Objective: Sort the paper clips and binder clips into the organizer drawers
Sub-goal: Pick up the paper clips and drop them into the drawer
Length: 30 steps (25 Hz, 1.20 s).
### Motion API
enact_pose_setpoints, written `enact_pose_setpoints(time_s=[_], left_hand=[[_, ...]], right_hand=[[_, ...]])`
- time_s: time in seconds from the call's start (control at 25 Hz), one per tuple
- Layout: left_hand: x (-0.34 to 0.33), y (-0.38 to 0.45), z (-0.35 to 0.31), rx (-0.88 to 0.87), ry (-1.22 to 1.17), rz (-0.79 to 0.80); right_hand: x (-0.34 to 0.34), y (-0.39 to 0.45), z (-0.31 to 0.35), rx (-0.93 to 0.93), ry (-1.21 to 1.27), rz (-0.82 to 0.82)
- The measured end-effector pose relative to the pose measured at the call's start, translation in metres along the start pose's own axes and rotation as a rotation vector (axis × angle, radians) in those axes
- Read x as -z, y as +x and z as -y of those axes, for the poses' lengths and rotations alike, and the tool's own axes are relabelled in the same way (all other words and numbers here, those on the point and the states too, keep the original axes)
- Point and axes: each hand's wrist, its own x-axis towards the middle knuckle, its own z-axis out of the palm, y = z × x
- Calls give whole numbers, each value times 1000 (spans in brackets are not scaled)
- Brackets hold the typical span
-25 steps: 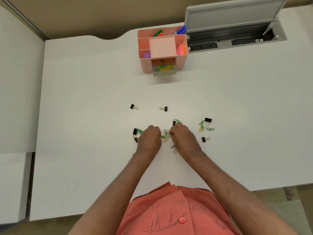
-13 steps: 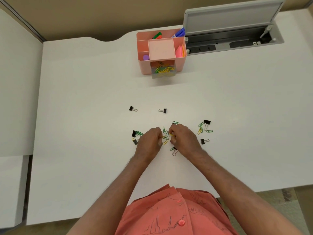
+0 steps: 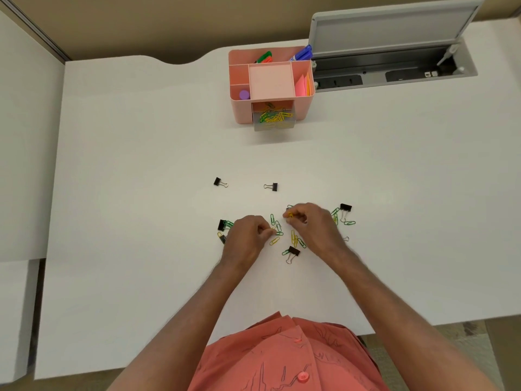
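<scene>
Here, seven binder clips (image 3: 293, 251), left hand (image 3: 248, 238) and right hand (image 3: 313, 225) each pinching a yellow paper clip (image 3: 290, 215).

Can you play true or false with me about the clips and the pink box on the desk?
1. The clear drawer of the pink box is pulled open with paper clips inside. True.
2. Every binder clip is in the box. False: several, like one, lie on the desk.
3. The right hand pinches a yellow clip. True.
4. The left hand rests on the box. False: it is down by the loose clips.
</scene>
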Motion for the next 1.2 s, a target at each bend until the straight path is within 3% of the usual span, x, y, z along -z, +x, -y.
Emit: enact_pose_setpoints(time_s=[0.12, 0.32, 0.48, 0.56, 0.76, 0.96, 1.12, 1.2], left_hand=[[8, 0, 0, 74, -149, -32], [31, -4, -12, 97, -284, -99], [63, 18, -34, 40, -340, -181], [79, 36, -47, -17, -339, -239], [107, 112, -76, -209, -122, -400], [110, 166, -102, -245, 243, -406], [91, 148, -92, -236, 146, -368], [75, 118, -76, -270, 92, -272]], right_hand=[[33, 28, 36, 51, 92, -134], [71, 118, 95, 283, -97, -332], [69, 172, 112, 269, -428, -267], [67, 177, 112, 276, -448, -237], [63, 139, 87, 284, -113, -371], [51, 76, 41, 171, -39, -315], [43, 31, 4, 36, -11, -240], [36, 10, -15, -26, -54, -132]])
